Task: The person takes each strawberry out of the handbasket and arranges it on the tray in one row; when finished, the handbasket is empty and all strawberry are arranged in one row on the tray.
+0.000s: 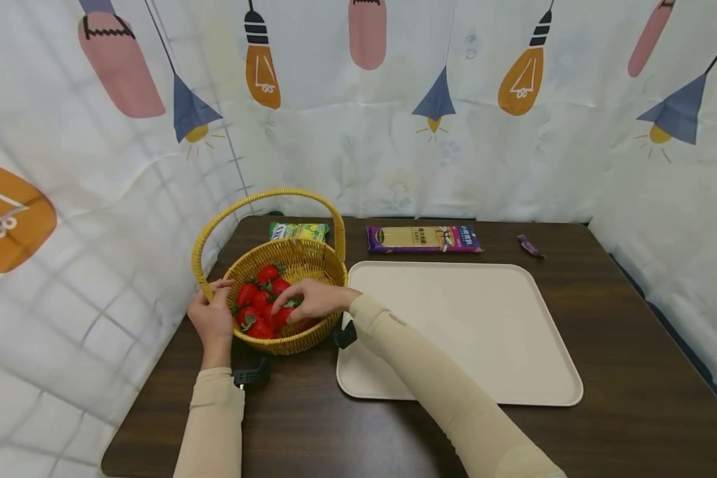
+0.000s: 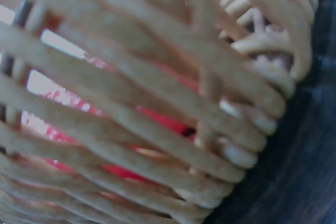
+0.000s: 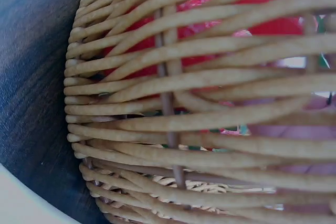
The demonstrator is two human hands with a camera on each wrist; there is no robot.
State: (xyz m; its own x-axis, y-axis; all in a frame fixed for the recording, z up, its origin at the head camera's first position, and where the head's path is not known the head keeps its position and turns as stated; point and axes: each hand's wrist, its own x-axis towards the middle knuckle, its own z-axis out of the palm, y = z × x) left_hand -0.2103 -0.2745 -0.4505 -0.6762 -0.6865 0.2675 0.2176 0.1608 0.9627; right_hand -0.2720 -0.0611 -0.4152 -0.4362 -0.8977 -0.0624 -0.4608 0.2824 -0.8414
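A yellow wicker basket with a tall arched handle stands at the left of the table, red strawberries with green leaves heaped in its left half. My left hand grips the basket's left rim near the foot of the handle. Inside the basket, my right hand has its bent fingers around a strawberry at the near side of the heap. Close up, the left wrist view shows the woven wall with red fruit behind it. Through the weave in the right wrist view, strawberries and part of a hand appear.
Right of the basket lies a cream tray, its left edge close to the basket. Behind are a green-and-yellow packet, a long purple-ended noodle pack and a small purple-wrapped sweet. Patterned curtains hang around the table.
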